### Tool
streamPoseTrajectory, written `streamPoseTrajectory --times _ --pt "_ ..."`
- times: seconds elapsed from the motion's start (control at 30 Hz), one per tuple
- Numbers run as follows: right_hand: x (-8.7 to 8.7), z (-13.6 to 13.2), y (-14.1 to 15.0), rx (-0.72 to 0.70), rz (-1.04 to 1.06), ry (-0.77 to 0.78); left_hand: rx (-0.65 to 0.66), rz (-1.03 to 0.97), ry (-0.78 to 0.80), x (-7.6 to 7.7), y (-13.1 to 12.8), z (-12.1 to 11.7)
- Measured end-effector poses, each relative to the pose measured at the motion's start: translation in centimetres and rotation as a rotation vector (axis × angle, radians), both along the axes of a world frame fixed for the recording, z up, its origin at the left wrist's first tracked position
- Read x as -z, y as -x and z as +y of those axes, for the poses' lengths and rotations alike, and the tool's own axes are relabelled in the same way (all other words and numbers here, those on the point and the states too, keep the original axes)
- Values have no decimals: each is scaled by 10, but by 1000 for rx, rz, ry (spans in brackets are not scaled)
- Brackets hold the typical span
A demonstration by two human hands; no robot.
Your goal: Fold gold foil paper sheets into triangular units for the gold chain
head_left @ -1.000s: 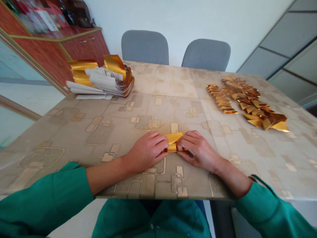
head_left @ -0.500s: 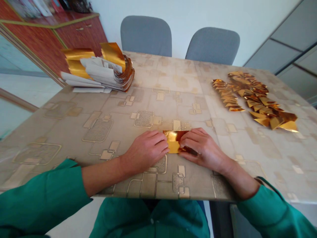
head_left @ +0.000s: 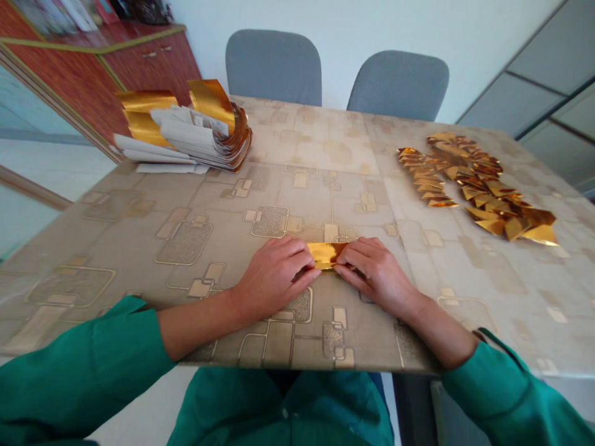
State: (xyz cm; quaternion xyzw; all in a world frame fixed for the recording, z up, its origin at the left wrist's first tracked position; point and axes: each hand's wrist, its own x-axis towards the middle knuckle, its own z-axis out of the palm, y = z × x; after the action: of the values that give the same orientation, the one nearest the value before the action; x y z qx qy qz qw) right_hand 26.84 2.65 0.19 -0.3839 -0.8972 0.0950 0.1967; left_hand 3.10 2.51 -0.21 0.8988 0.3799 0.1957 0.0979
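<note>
Gold foil strip (head_left: 325, 254) gripped between left hand (head_left: 276, 277) and right hand (head_left: 376, 269); folded foil pieces (head_left: 478, 189) and foil stack (head_left: 199, 133) lie well apart.

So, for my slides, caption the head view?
Left hand and right hand press a gold foil strip on a patterned tablecloth.

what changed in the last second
The shiny gold foil strip went from a wider flat rectangle to a narrow band, apparently folded over, and the left hand and right hand moved in and hold its ends. The heap of folded gold foil pieces and the stack of white-backed gold sheets stayed put.
</note>
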Motion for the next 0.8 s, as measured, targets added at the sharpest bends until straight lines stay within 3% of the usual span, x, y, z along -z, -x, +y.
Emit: streamPoseTrajectory --times 0.37,0.8 --pt "7 3 2 101 27 55 -81 0 7 -2 -2 2" --pt "12 3 6 133 13 8 -122 69 -50 0 -4 4"
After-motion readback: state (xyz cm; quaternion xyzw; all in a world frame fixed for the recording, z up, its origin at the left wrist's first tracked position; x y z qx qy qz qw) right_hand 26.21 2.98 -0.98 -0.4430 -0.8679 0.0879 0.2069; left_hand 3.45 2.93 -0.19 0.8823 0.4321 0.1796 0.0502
